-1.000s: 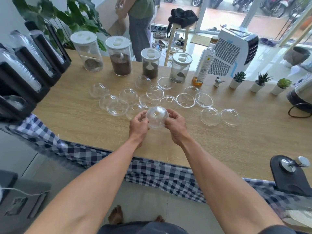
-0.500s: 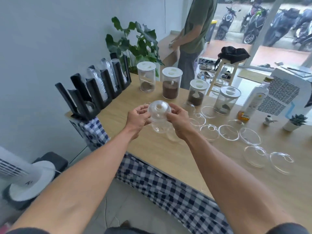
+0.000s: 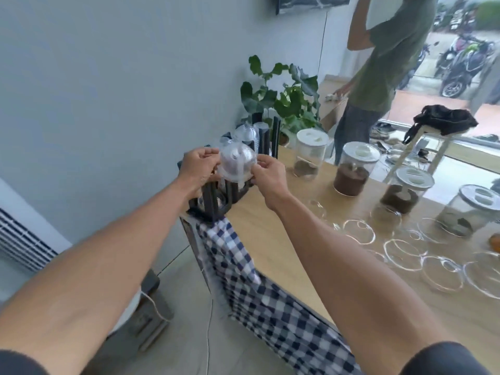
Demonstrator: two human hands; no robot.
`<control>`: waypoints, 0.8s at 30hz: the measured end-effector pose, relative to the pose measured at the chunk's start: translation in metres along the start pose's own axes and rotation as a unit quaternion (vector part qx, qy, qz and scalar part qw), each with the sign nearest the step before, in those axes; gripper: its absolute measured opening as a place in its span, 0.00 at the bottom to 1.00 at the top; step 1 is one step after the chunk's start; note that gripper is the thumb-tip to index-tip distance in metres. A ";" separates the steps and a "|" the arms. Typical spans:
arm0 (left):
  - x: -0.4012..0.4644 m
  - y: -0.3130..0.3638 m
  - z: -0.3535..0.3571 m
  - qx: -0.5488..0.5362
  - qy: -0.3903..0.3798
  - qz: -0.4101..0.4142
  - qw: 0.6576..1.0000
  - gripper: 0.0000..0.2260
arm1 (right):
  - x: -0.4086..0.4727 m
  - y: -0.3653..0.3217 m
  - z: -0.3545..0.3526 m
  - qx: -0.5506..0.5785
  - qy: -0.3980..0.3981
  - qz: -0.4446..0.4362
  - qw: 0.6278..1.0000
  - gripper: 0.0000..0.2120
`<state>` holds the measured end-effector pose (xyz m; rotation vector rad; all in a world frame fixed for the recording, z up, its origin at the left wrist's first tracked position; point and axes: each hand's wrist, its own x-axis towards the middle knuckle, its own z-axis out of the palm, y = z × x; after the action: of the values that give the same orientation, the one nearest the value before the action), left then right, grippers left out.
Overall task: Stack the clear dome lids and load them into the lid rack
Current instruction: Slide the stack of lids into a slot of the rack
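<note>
A stack of clear dome lids point(image 3: 237, 165) is held between my left hand point(image 3: 198, 169) and my right hand point(image 3: 267, 173), each gripping one side. The stack hovers just above the near end of the black lid rack point(image 3: 216, 204), which stands at the left end of the wooden table point(image 3: 270, 234). Farther slots of the rack hold rows of clear lids point(image 3: 244, 135). Several loose dome lids point(image 3: 403, 254) lie spread on the table to the right.
Four lidded jars point(image 3: 353, 169) with dark contents stand along the table's far edge. A leafy plant point(image 3: 284, 98) and a standing person point(image 3: 378, 77) are behind the rack. A checked cloth point(image 3: 257, 288) hangs off the table's near edge. A white fan unit point(image 3: 21, 239) sits on the floor at left.
Both hands carried the lid stack left from over the table's middle to above the near end of the rack. The view swung left with them.
</note>
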<state>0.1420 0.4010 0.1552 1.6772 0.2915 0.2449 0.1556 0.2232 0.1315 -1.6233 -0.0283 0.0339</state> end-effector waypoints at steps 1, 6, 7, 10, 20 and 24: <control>0.015 0.002 -0.013 0.016 0.000 0.004 1.000 0.04 | 0.006 -0.003 0.016 -0.008 0.004 -0.003 1.000 0.11; 0.087 0.006 -0.071 0.108 -0.043 0.021 0.993 0.06 | 0.034 -0.010 0.082 -0.027 0.039 0.016 0.999 0.16; 0.099 0.006 -0.079 0.128 -0.056 0.020 0.990 0.07 | 0.040 -0.010 0.091 -0.027 0.048 0.023 0.998 0.15; 0.123 0.003 -0.094 0.179 -0.099 0.020 0.979 0.09 | 0.048 -0.007 0.111 -0.038 0.090 0.057 0.994 0.07; 0.190 -0.024 -0.115 0.188 -0.249 -0.153 0.938 0.15 | 0.062 0.027 0.135 0.073 0.134 0.238 0.959 0.04; 0.212 -0.051 -0.114 0.175 -0.286 -0.250 0.908 0.15 | 0.064 0.042 0.136 0.106 0.144 0.278 0.944 0.08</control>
<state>0.3017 0.5839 0.1173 1.8749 0.3193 -0.7141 0.2145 0.3594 0.0825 -1.3623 0.6408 0.2256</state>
